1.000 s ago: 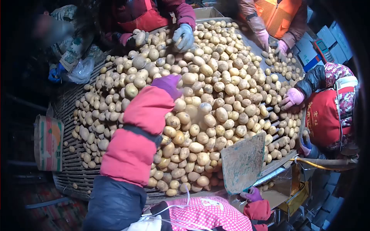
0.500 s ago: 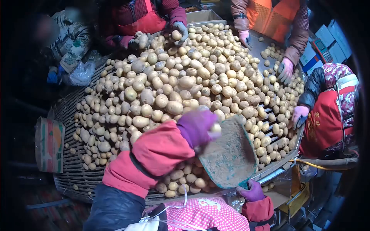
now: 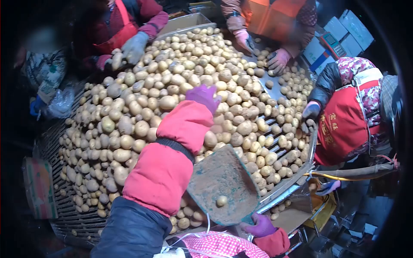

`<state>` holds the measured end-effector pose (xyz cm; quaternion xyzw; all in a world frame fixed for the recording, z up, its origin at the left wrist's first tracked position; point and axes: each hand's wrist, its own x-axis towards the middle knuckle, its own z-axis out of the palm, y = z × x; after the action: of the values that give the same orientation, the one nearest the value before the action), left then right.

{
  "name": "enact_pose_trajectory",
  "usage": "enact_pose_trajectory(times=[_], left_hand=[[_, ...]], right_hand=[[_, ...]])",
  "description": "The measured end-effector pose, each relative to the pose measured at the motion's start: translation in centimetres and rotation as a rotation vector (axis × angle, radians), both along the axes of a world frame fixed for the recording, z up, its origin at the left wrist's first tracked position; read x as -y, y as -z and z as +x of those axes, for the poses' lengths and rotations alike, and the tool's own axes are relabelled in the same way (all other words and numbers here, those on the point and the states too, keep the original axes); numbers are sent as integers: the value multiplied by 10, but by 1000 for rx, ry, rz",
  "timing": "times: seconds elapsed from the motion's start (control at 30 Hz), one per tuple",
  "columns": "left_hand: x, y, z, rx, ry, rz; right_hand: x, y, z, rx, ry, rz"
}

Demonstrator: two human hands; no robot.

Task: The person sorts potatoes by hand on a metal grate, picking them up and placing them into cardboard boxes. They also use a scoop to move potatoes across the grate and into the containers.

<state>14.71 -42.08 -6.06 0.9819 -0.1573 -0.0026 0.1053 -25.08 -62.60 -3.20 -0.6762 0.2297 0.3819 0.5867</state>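
Observation:
My left hand, in a purple glove, stretches across the large potato pile and rests among the potatoes near its middle. Its fingers point to the right and look apart, with no potato visible in them. Low in the view, my right hand, also purple-gloved, is closed around the handle end of a scoop. The scoop is wide, worn green and caked with soil, and it lies tilted against the near side of the pile. One small potato sits in it.
A slatted metal table bears the potatoes. Co-workers' gloved hands work at its far side and right edge. A cardboard box stands behind, another sack-like carton at left. A yellow hose runs along the right edge.
My left hand has moved away from above the scoop, up and left onto the pile. A small potato now lies in the scoop. The whole view has shifted somewhat.

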Motion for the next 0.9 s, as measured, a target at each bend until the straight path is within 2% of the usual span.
enact_pose_trajectory(times=[0.07, 0.13, 0.3, 0.37, 0.4, 0.47, 0.53, 0.57, 0.6, 0.63, 0.67, 0.7, 0.73, 0.8, 0.83, 0.87, 0.9], left_hand=[[15, 0, 15, -66, -75, 125], [14, 2, 18, -162, -54, 138], [6, 2, 36, -378, 31, 38], [-1, 6, 31, -393, 50, -24], [-5, 11, 26, -359, 61, -48], [-14, 19, 4, -65, 124, -90], [-15, -9, -27, 83, 149, -64], [-19, 6, -39, 253, 233, -279], [-21, -5, -61, 204, 251, -405], [-28, -26, -93, 467, 513, -208], [-23, -12, -118, 98, 283, -511], [-29, -40, -143, 9, 418, -312], [-41, -47, -167, -38, 446, -370], [-70, -52, -187, 82, 402, -594], [-93, -55, -182, -32, 331, -623], [-110, -48, -175, -24, 144, -603], [-136, -51, -175, 71, 37, -460]], right_hand=[[-1, 11, -8, 63, 39, 47], [1, 10, -9, 57, 62, 45], [7, 34, -27, 32, 74, 46], [4, 18, -17, 23, 54, 28], [2, 9, -10, 18, 42, 19], [-3, 0, -5, 45, 35, 9], [-6, -7, 0, 4, 72, 36], [-6, -5, -1, 44, 85, 42], [-6, 1, -5, 80, 93, 54], [-6, 5, -5, 116, 96, 70], [-7, 5, -3, 123, 99, 60], [-9, 5, -2, 125, 98, 51], [-9, 6, -1, 124, 101, 42], [-6, 13, 0, 147, 53, 22], [-3, 17, -1, 160, 38, 9], [-3, 19, -2, 173, 24, -6], [-5, 19, -3, 181, 61, 10]])
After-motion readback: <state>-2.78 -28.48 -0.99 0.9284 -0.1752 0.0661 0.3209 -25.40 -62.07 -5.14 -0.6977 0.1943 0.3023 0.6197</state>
